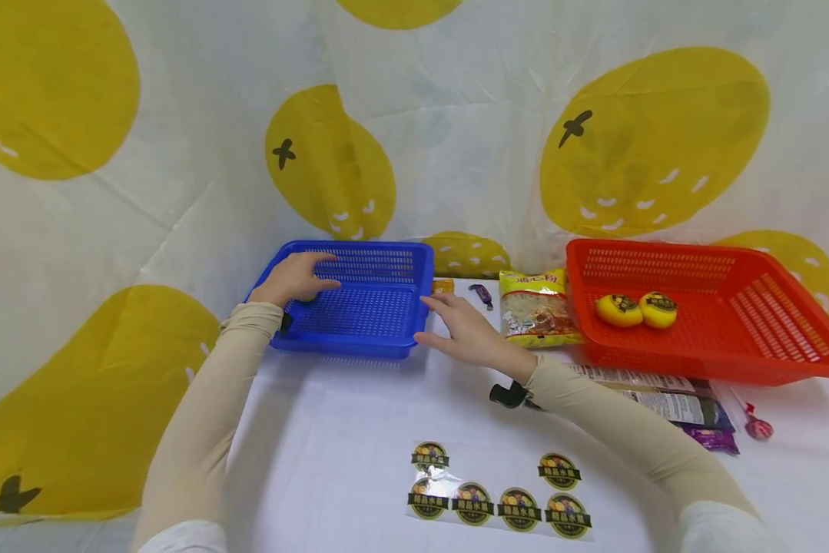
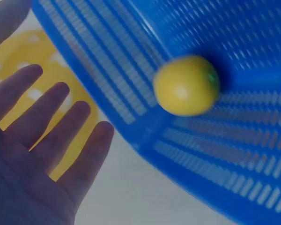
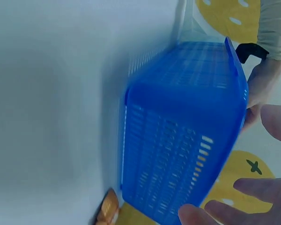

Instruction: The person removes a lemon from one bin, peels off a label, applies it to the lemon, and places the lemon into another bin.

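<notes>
A blue plastic basket (image 1: pixel 348 307) stands at the back of the table. Over its left side hangs my left hand (image 1: pixel 293 278), fingers spread and nothing held. In the left wrist view a yellow lemon-like fruit (image 2: pixel 186 86) lies in a corner of this basket, apart from the fingers; the head view shows little of it, hidden by the hand. Near the basket's right rim is my right hand (image 1: pixel 465 330), with fingers extended and thumb apart. The right wrist view has those fingers (image 3: pixel 257 190) close beside the basket wall; contact there cannot be told.
A red basket (image 1: pixel 704 338) at right holds two yellow fruits (image 1: pixel 638 309) bearing dark labels. Between the baskets lie a noodle bag (image 1: pixel 538 307) and a small purple-wrapped sweet (image 1: pixel 482 296). A sheet of round stickers (image 1: pixel 497 499) lies in front. Packets and a lollipop (image 1: pixel 758 424) sit by the red basket.
</notes>
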The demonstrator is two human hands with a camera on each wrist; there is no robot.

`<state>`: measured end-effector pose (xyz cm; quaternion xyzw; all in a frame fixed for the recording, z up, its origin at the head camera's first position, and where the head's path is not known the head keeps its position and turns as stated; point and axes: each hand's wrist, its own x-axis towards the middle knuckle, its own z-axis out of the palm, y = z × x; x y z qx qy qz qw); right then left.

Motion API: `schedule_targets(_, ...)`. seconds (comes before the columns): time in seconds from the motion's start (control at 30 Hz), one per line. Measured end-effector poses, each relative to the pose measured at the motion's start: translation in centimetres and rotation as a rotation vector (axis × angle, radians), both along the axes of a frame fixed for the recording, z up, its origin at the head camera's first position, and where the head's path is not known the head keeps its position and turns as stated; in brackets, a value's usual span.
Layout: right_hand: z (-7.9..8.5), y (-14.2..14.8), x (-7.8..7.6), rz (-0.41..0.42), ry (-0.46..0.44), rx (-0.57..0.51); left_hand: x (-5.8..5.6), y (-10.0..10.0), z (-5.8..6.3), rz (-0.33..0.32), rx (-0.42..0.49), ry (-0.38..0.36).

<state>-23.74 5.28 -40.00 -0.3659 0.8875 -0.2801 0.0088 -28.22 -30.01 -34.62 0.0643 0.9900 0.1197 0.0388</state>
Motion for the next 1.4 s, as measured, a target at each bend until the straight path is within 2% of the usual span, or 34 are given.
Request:
schedule_targets(0.17, -0.6, -0.8, 0.0, -0.035, -0.022, 0.011, -0.7, -1.8, -0.5, 0.027, -0.029, -0.058)
schedule_targets(0.27, -0.8, -1.2, 0.0, -0.051, -0.016, 0.009, -1.0, -2.5, -0.8, 0.033, -0.046, -0.068)
schedule_targets(0.47, -1.0, -1.8, 0.2, -0.089, -0.028, 0.002, -1.6, -3.0, -0.9, 0.054, -0.065, -0.086)
schedule_targets(0.67, -1.3, -2.1, 0.3, -0.103, -0.062, -0.016, -2.3, -3.7, -1.4, 0.121, -0.085, -0.116)
schedule_targets(0.83, -1.5, -2.1, 0.2, -0.109, -0.078, -0.021, -2.9, -4.5, -2.4, 0.181, -0.055, -0.141)
schedule_targets(1.1, -1.2, -1.9, 0.1, -0.105, -0.071, -0.033, -3.9, -5.2, -3.3, 0.198, -0.004, -0.144)
schedule_targets(1.4, -1.5, -1.9, -0.2, -0.098, -0.087, -0.050, -4.0, -4.8, -4.0, 0.255, -0.003, -0.180)
